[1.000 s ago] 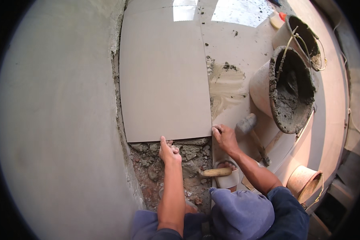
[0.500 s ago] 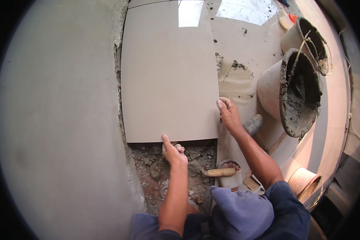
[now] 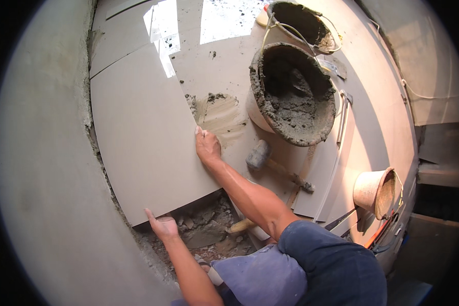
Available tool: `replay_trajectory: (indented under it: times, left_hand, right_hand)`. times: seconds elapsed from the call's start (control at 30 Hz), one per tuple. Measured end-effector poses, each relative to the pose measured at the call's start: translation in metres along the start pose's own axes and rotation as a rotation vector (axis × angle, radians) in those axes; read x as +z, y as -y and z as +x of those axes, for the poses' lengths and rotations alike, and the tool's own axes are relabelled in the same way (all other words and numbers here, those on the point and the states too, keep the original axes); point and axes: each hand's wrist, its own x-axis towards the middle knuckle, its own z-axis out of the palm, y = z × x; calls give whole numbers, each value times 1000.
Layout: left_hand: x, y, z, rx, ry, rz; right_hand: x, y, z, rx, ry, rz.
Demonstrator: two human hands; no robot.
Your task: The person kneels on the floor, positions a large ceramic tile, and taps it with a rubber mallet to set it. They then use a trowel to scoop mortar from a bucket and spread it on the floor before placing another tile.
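Observation:
A large beige floor tile (image 3: 143,137) lies along the wall, its near edge over a hollow of rough mortar and rubble (image 3: 204,224). At that near edge, toward the left corner, my left hand (image 3: 164,226) is palm up. Its thumb rests at the tile's edge and its other fingers go out of sight beneath. My right hand (image 3: 208,146) is closed at the tile's right edge, fingers bent against it. Below my right forearm the wooden handle (image 3: 241,225) of a tool pokes out over the rubble; its other end is hard to make out.
To the right stands a bucket of wet mortar (image 3: 260,115), with a second bucket (image 3: 290,25) behind it. A rubber mallet (image 3: 259,154) lies nearer. Further right is a small bucket (image 3: 367,191). The grey wall (image 3: 46,153) bounds the left side.
The view has swung to the right, so the tile and wall appear further left. My left hand has slid toward the tile's near left corner. My right hand stays at the right edge.

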Motion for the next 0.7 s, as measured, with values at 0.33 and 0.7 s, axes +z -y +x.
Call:
replay_trajectory:
  times: [0.33,0.7]
  left_hand:
    - [-3,27,-56,-124,183,-42]
    - [126,12,-115,-99,698,-88]
  right_hand:
    - [-97,18,-39,-162,-95,-39]
    - [-270,85,-74,-554,-431,407]
